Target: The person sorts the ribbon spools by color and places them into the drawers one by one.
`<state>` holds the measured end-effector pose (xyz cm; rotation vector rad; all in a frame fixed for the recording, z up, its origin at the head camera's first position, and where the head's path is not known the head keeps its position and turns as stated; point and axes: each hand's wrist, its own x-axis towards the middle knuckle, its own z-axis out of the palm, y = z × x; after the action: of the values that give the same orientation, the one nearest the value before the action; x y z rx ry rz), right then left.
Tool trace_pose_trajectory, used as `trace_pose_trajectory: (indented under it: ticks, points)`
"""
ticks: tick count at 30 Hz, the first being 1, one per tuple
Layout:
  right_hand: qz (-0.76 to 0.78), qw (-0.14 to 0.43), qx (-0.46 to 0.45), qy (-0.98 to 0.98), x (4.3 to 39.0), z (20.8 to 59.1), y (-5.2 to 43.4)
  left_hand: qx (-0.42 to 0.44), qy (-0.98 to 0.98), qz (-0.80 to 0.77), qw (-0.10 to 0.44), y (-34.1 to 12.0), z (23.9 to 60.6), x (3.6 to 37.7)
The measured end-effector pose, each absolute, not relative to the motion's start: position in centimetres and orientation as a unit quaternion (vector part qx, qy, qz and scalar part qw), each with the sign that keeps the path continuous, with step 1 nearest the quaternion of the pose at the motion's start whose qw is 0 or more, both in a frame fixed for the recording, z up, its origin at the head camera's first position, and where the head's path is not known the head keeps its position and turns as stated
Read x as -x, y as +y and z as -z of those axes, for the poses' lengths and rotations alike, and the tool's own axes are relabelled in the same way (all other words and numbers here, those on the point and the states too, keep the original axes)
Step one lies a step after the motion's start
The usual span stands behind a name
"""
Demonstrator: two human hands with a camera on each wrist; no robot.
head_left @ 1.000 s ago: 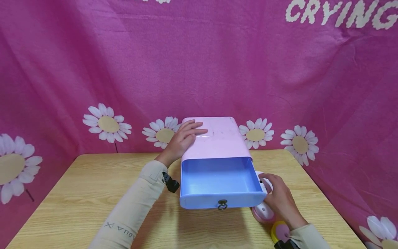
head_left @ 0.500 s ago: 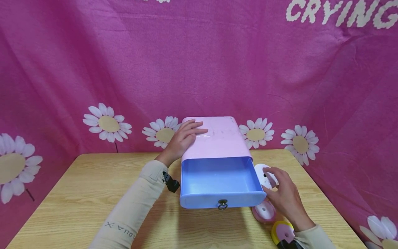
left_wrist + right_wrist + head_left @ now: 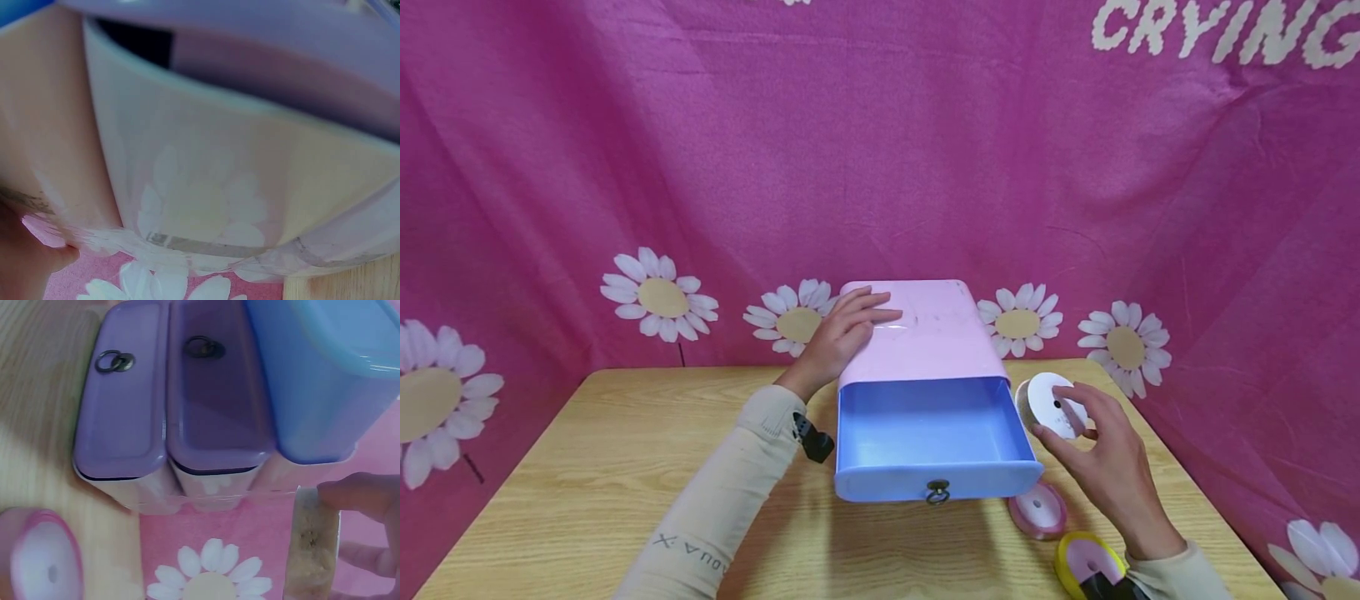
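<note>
My left hand (image 3: 835, 343) rests on the top of a pink drawer cabinet (image 3: 936, 346), fingers spread over its left side. The blue top drawer (image 3: 925, 433) is pulled out, and its inside shows bare. Right of the drawer, my right hand (image 3: 1112, 471) holds a ribbon spool (image 3: 1051, 407) by its white side disc, thumb and fingers at the edge. Tan, coarse ribbon (image 3: 310, 547) is wound on this spool in the right wrist view. Part of my left hand (image 3: 31, 259) shows at the lower left of the left wrist view.
Two purple drawers (image 3: 125, 419) below the blue one are pushed in, each with a ring pull. A pink ribbon spool (image 3: 1037, 510) and a yellow-rimmed spool (image 3: 1086, 562) lie on the wooden table (image 3: 647, 467) at the right. A magenta cloth (image 3: 880, 167) hangs behind.
My right hand has lifted the spool up from beside the drawer, with more of its white disc and ribbon now showing. My left hand stays in place.
</note>
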<state>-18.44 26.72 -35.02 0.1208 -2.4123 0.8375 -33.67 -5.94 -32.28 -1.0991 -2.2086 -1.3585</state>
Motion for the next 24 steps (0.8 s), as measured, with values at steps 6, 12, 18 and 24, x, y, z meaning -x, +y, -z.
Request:
trace_pose_trajectory:
  ticks: [6, 12, 18, 24]
  points:
    - [-0.324, 0.32, -0.06, -0.888, 18.1, 34.2, 27.0, 0.384, -0.778, 0.471, 0.163, -6.0, 32.2, 33.6]
    - [-0.325, 0.342, -0.071, -0.879, 17.6, 33.5, 26.8, 0.382, -0.779, 0.468, 0.165, -6.0, 32.2, 33.6]
    - [-0.323, 0.36, -0.094, -0.87, 16.8, 32.4, 26.3, 0.379, -0.782, 0.47, 0.155, -5.9, 32.4, 33.7]
    - [-0.332, 0.358, -0.118, -0.865, 16.2, 31.6, 25.4, 0.379, -0.779, 0.473, 0.159, -6.0, 32.3, 33.6]
